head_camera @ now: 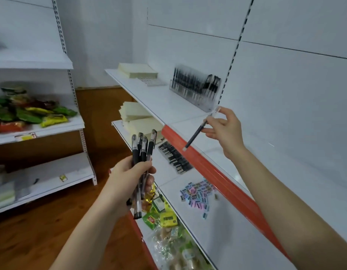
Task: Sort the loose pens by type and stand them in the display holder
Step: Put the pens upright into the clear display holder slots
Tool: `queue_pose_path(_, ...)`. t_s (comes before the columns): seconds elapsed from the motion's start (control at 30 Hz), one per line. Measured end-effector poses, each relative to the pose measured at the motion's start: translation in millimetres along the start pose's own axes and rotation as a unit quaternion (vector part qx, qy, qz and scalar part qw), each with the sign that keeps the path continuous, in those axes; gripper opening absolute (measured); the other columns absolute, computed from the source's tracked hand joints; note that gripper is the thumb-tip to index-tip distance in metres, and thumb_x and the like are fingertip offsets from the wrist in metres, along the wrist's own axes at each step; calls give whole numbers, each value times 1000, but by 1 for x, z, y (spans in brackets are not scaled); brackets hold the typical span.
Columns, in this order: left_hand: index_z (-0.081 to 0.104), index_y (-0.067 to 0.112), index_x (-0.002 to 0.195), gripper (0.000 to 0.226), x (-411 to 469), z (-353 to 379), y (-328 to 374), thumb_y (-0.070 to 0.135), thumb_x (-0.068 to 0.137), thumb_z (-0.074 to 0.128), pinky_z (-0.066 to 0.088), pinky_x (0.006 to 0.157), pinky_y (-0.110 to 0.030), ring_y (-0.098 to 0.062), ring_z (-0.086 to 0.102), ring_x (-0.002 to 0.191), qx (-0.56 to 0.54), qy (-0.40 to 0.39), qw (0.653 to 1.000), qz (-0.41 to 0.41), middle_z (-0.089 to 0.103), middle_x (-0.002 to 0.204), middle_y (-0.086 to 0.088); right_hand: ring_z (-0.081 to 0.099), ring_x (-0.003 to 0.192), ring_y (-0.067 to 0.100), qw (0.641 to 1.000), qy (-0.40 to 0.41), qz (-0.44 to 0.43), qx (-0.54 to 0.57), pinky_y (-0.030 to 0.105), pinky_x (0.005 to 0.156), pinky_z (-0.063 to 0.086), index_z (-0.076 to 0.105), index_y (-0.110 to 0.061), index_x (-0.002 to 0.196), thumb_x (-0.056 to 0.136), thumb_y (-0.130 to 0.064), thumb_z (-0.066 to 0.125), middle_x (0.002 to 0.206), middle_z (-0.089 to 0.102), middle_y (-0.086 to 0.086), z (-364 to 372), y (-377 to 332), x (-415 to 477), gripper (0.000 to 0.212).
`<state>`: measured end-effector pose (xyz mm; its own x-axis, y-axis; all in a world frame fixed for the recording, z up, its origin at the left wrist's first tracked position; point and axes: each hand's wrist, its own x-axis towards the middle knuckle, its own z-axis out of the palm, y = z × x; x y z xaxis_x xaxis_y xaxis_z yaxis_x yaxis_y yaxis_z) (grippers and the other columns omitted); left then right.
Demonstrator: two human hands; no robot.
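Note:
My left hand grips a bundle of several black-capped gel pens, caps up, in front of the shelving. My right hand pinches a single dark slim pen near its upper end; the pen slants down to the left over the shelf's red edge. A clear display holder stands on the upper shelf against the back panel, just above and left of my right hand. Several black pens stand in it, most in its left part. More black pens lie in a row on the shelf below.
Cream notepad stacks sit at the far end of the upper shelf and on the shelf below. Small coloured erasers are scattered on the lower shelf. Snack packets fill a lower tier. Another shelving unit with snacks stands at left.

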<state>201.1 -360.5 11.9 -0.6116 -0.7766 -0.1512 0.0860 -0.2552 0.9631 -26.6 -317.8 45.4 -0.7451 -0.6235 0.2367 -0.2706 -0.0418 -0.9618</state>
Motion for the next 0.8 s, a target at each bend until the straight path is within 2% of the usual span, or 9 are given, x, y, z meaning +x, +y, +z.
queue_pose_path(0.1, 54, 1, 93, 9, 48, -16, 10, 8, 90, 49, 41, 37, -18, -11, 48, 41, -1, 9, 1000, 18, 53, 62, -9, 68, 66, 15, 1000, 7, -20, -11, 26, 67, 54, 44, -25, 110, 91, -16, 53, 102, 63, 6, 28, 8, 54, 22)
queue_pose_path(0.23, 54, 0, 96, 11, 127, -27, 30, 8, 90, 49, 42, 39, -19, -11, 48, 42, -3, 3, 1000, 30, 53, 59, -7, 66, 63, 11, 997, 33, -57, -33, 27, 67, 54, 46, -24, 113, 92, -17, 52, 88, 60, -5, 51, 18, 131, 23)
queue_pose_path(0.4, 55, 0, 93, 10, 221, -23, 60, 8, 90, 50, 42, 38, -18, -10, 49, 41, 5, -29, 999, 36, 55, 59, -5, 66, 70, 22, 989, 97, -71, -90, 28, 66, 55, 48, -19, 121, 92, -18, 52, 89, 62, 1, 52, 26, 219, 29)
queue_pose_path(0.63, 55, 2, 92, 7, 324, -16, 77, 3, 89, 49, 39, 37, -19, -11, 47, 41, -48, -74, 996, 19, 55, 63, -7, 66, 71, 14, 975, 170, -62, -130, 30, 70, 55, 47, -18, 123, 92, -21, 53, 95, 65, 5, 49, 37, 292, 31)
queue_pose_path(0.8, 56, 4, 84, 9, 398, -15, 83, 2, 89, 49, 39, 37, -18, -10, 48, 41, -48, -137, 989, 0, 56, 61, -6, 66, 74, 15, 959, 219, -83, -156, 35, 75, 56, 50, -16, 116, 92, -19, 53, 84, 65, 1, 63, 47, 327, 25)
